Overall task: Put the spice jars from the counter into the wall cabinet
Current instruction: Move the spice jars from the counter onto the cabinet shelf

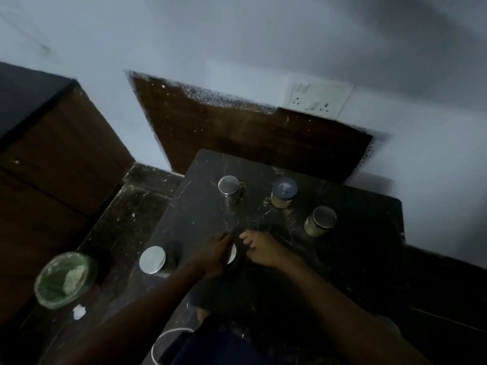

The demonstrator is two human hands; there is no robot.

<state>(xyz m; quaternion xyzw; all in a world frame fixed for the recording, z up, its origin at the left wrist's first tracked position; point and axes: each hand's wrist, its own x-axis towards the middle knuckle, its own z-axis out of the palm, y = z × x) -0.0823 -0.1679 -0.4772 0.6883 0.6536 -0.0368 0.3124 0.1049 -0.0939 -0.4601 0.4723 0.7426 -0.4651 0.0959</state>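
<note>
Shiny metal jar lid point(152, 259), speckled stone counter point(200, 214)

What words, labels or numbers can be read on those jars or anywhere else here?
None can be read.
Blue-lidded jar: a pale mark on its lid, too blurred to tell.
Steel jar, far-right jar and near-left jar: no label shows.
Jar under the left hand: mostly hidden.
Wall socket plate: only switches and holes, no lettering.
Green bin: no print shows.

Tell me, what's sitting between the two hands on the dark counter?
A jar with a shiny lid, mostly hidden, sits between the left hand and the right hand, in the head view. Whether either hand grips it is unclear.
</note>
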